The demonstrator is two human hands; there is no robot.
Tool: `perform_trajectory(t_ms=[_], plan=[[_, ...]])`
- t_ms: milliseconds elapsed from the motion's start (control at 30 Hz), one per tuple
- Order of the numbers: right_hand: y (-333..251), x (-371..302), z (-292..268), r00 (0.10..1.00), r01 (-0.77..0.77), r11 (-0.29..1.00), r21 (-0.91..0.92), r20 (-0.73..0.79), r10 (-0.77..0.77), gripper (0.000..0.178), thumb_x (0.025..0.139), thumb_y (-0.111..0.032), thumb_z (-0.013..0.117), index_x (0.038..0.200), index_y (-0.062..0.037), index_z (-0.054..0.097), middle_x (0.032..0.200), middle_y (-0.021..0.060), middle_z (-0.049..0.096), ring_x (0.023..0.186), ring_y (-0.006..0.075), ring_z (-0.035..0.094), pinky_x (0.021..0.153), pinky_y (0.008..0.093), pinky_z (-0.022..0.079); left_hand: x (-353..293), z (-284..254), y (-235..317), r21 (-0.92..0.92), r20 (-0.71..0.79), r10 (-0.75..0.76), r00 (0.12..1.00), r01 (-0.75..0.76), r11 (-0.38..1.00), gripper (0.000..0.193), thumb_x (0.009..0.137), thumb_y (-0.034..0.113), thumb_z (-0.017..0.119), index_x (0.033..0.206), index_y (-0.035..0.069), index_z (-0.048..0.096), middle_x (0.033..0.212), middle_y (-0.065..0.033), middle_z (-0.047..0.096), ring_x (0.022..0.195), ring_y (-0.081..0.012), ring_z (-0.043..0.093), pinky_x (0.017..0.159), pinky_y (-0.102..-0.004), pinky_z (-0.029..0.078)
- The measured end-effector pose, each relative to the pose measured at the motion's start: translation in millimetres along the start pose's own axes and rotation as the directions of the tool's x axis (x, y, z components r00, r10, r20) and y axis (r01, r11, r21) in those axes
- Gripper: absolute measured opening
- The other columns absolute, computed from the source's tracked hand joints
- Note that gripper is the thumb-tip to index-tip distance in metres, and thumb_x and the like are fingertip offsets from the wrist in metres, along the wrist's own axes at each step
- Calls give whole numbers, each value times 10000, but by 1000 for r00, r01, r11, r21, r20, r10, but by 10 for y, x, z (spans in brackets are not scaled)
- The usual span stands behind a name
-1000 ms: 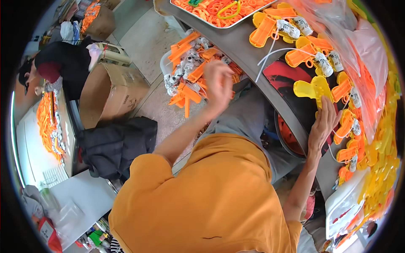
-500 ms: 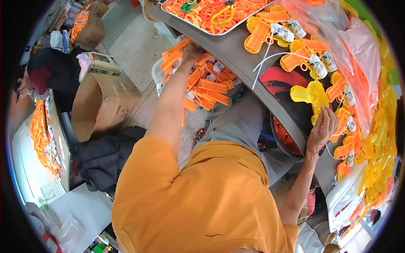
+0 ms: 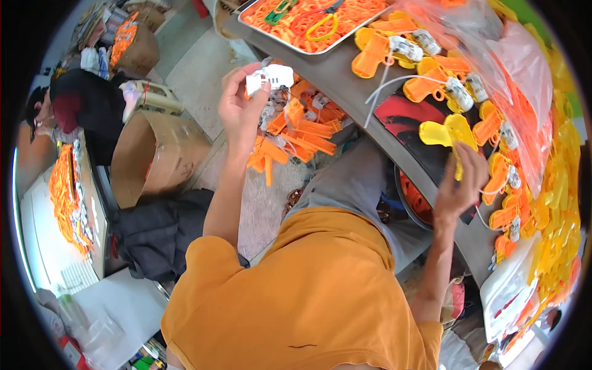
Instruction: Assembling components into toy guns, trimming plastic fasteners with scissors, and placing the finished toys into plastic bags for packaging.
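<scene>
My left hand (image 3: 242, 108) is raised over a tub of parts, gripping a small white plastic part (image 3: 279, 76) between thumb and fingers. A bit of orange shows beside its palm, too small to make out. Orange plastic pieces (image 3: 311, 132), several with white parts attached, are heaped below it. At the right, my right hand (image 3: 459, 185) closes its fingers round the lower end of a yellow gun-shaped plastic shell (image 3: 455, 131) over a black and red mat (image 3: 407, 117). Part of the shell is hidden by the fingers.
Yellow and orange toy-gun assemblies (image 3: 425, 83) with white parts line the grey table (image 3: 320, 71). A metal tray (image 3: 317, 52) of orange rings stands at its far end. Yellow parts pile up (image 3: 555, 240) far right. A cardboard box (image 3: 179, 154) and another person (image 3: 86, 105) are at left.
My left hand has come up out of the heap of orange pieces with the white plastic part. The right hand has shifted slightly left, its fingers now wrapped round the shell's lower end.
</scene>
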State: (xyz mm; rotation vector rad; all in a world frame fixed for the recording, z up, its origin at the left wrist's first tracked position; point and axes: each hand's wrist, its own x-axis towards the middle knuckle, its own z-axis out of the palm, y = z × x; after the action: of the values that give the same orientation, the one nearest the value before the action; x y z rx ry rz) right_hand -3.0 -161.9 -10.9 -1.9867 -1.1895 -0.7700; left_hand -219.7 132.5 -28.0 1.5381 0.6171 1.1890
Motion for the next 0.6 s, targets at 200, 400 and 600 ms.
perform_trajectory(t_ms=[200, 400, 600], plan=[[-972, 88, 453, 900, -402, 767, 501, 371, 230, 368, 802, -103, 740, 1161, -66, 671, 1050, 99, 641, 936, 233, 603, 899, 326, 437, -322, 592, 438, 9, 99, 139, 985, -140, 990, 352, 773, -75, 725, 1095, 6, 607, 1155, -58, 409, 1021, -126, 521, 841, -250, 530], [-901, 144, 415, 785, -572, 328, 752, 386, 485, 301, 876, 1, 639, 1175, -21, 660, 1014, 54, 634, 925, 116, 587, 811, 221, 464, -601, 1009, 546, -26, 202, 187, 962, -185, 982, 397, 743, -63, 768, 1086, 16, 585, 1139, -54, 382, 1060, -134, 491, 844, -256, 542], [-757, 5, 300, 804, -538, 449, 713, 275, 528, 357, 864, 11, 648, 1216, -54, 654, 1048, 42, 583, 941, 112, 539, 820, 226, 445, -647, 1309, 576, -76, 204, 134, 970, -121, 990, 431, 735, -37, 792, 1094, 25, 562, 1143, -56, 381, 1034, -127, 486, 796, -251, 549]])
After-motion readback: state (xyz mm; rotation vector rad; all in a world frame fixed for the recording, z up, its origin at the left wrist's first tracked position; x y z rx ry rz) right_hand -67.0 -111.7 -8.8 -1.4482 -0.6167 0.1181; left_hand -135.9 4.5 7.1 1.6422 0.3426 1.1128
